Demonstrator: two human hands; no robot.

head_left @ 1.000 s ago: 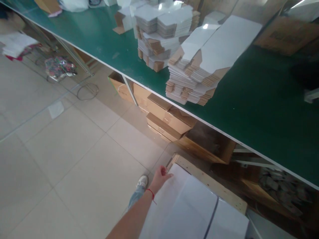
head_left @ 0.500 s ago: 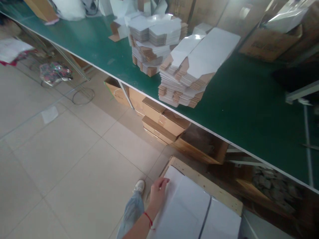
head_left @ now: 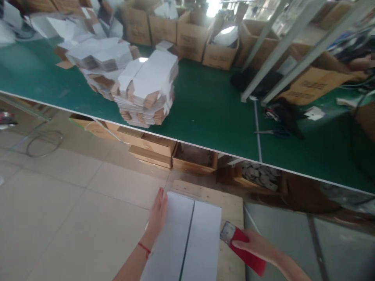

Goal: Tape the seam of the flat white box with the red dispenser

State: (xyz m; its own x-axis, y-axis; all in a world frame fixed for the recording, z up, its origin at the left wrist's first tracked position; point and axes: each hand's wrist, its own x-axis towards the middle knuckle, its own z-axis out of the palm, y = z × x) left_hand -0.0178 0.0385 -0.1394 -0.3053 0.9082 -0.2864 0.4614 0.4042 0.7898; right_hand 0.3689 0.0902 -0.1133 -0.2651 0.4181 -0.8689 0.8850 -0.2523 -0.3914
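White flat cardboard panels [head_left: 172,238], parted by a dark lengthwise gap, lie on a wooden board [head_left: 231,210] at the bottom of the view. My left hand [head_left: 158,214] is open, fingers stretched out and together, resting along the panels' left edge. In my right hand [head_left: 254,246] is a red tool with a worn grey metal end [head_left: 241,242]; its exact kind does not show. The metal end points at the panels' right edge; whether it touches them I cannot tell.
A green-topped table [head_left: 205,117] runs across the view, carrying stacked folded white cartons [head_left: 149,86] and scissors [head_left: 272,132]. Cardboard boxes [head_left: 190,37] line its back. Beneath it stand open boxes [head_left: 195,156]. Slanted metal posts [head_left: 275,58] rise on the right.
The view has swung to the right. My right hand with the red tool has come into sight. My left hand, its fingers curled before, now lies stretched along the panels' left edge.
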